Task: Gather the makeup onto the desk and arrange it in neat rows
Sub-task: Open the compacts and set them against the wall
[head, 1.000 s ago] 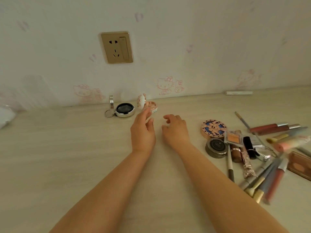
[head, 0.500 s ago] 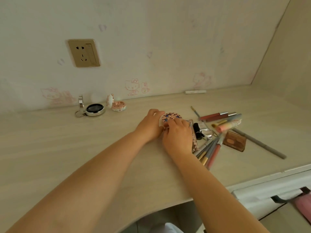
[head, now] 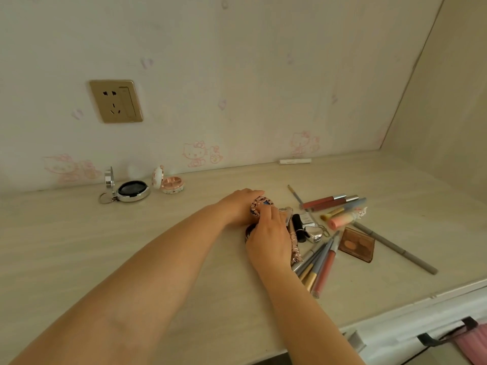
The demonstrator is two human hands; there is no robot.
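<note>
The round patterned compact (head: 259, 203) stands tilted on its edge at the left end of the makeup pile. My left hand (head: 241, 206) holds it from the left and my right hand (head: 268, 234) pinches it from the near side. A dark round jar (head: 248, 231) peeks out under my right hand. To the right lie lip gloss tubes (head: 329, 201), a pink tube (head: 344, 219), a black lipstick (head: 299, 227), a brown palette (head: 357, 245), a grey pencil (head: 395, 248) and several brushes (head: 319, 262). An open silver compact (head: 131, 189) and an open pink compact (head: 170, 184) sit near the wall.
The desk (head: 158, 246) meets the back wall, which carries a gold socket (head: 116, 101). A white stick (head: 295, 161) lies along that wall. A side wall closes the right end. Below the desk's front edge at the bottom right hangs a pink bag (head: 471, 341).
Both hands moved from the open compacts to the pile on the right. They took hold of the patterned compact and tipped it up on its edge.
</note>
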